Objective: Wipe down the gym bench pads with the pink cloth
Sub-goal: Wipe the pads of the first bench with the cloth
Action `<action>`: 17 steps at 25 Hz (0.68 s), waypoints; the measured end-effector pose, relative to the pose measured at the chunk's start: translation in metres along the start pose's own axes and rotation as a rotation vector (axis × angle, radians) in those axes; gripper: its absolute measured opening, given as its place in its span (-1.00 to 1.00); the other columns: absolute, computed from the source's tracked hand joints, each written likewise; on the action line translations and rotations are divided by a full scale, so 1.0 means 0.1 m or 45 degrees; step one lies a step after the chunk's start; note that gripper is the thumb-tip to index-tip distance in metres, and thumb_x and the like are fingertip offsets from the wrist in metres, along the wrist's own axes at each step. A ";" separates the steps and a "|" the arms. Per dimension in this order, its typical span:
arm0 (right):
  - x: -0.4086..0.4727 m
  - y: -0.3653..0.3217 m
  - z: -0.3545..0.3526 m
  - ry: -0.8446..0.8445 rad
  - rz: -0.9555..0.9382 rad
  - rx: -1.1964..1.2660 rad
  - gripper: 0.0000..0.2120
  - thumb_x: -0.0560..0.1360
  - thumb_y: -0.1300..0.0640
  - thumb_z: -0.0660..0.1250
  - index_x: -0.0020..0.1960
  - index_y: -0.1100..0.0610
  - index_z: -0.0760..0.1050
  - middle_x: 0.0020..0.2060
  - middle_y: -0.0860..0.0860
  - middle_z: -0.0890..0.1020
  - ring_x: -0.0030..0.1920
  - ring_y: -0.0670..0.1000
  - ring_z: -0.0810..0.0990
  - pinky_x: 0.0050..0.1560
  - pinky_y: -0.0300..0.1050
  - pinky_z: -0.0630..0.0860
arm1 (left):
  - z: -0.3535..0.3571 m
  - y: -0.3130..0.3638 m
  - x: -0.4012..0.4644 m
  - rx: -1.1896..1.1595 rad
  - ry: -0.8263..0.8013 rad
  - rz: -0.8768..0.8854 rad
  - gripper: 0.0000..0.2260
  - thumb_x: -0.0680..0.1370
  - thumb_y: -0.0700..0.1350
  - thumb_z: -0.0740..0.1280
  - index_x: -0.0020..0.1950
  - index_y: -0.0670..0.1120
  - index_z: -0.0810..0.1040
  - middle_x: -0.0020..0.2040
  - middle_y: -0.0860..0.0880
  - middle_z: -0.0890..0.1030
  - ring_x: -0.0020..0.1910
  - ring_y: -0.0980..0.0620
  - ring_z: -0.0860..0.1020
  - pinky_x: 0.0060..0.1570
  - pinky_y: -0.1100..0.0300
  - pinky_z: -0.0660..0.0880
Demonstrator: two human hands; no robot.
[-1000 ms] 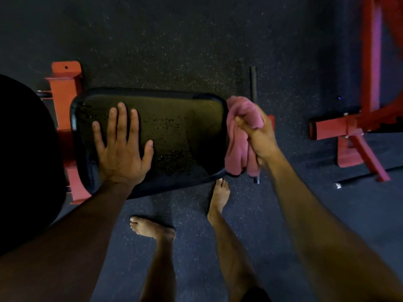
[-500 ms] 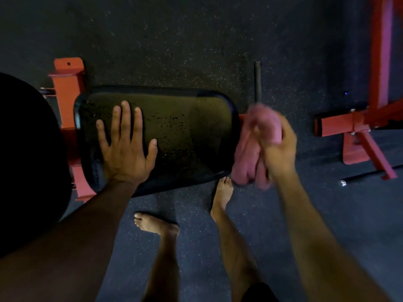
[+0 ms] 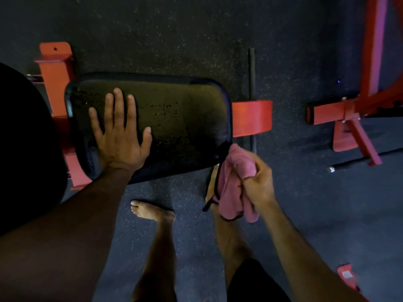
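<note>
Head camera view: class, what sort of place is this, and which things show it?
Most likely a gym: a black padded bench pad on an orange-red steel frame, speckled rubber flooring, and another red equipment frame nearby.

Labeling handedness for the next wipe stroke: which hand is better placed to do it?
Right. The right hand grips the pink cloth at the pad's near right corner; the left hand lies flat on the pad, holding nothing.

Left hand (image 3: 118, 136) flat on bench pad (image 3: 181, 118); right hand (image 3: 258, 179) grips pink cloth (image 3: 231, 192) beside it.
</note>
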State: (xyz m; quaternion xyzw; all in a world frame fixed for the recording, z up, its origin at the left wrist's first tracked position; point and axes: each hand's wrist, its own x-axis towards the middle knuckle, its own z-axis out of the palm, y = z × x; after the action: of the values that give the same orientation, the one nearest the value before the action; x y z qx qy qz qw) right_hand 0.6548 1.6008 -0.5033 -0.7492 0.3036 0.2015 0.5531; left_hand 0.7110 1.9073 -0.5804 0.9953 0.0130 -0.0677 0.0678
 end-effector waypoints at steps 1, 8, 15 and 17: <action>0.10 -0.11 -0.09 0.034 -0.005 -0.070 -0.76 0.57 0.39 0.32 0.14 0.16 0.65 -0.01 -0.22 0.73 0.04 -0.22 0.67 0.05 -0.33 0.54 | 0.00 0.00 -0.01 0.000 -0.008 -0.004 -0.31 0.66 0.18 0.05 0.71 -0.10 -0.01 0.72 -0.16 -0.02 0.70 -0.14 -0.06 0.61 -0.30 -0.14; 0.71 -0.51 0.08 -0.047 -0.227 -0.147 -0.71 0.59 0.31 0.30 0.27 0.12 0.58 0.13 -0.08 0.68 0.15 -0.17 0.64 0.20 -0.14 0.59 | 0.01 -0.01 0.00 -0.007 -0.006 0.003 -0.30 0.65 0.17 0.08 0.71 -0.10 0.00 0.72 -0.16 -0.03 0.70 -0.14 -0.06 0.61 -0.30 -0.15; 0.82 -0.73 -0.62 -0.200 -0.180 -0.503 -0.57 0.56 0.43 0.32 0.10 -0.12 0.56 -0.04 -0.28 0.69 0.00 -0.25 0.64 0.08 -0.14 0.58 | 0.07 -0.02 0.01 -0.018 0.033 0.022 -0.31 0.64 0.18 0.08 0.70 -0.13 0.09 0.71 -0.18 0.05 0.69 -0.17 0.02 0.60 -0.33 -0.10; 1.46 -1.30 -0.38 -0.527 -0.563 -0.571 -0.75 0.60 0.38 0.32 0.12 0.07 0.61 0.14 -0.06 0.68 0.19 -0.06 0.63 0.24 -0.09 0.54 | 0.05 -0.06 0.01 -0.001 0.069 0.011 -0.31 0.64 0.18 0.09 0.70 -0.13 0.12 0.70 -0.18 0.08 0.68 -0.16 0.05 0.60 -0.34 -0.06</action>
State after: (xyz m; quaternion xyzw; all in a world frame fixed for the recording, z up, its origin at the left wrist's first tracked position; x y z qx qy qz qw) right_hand 0.8485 1.5569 -0.4929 -0.8425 -0.0354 0.2858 0.4554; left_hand 0.7109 1.9126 -0.5863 0.9968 0.0107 -0.0404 0.0682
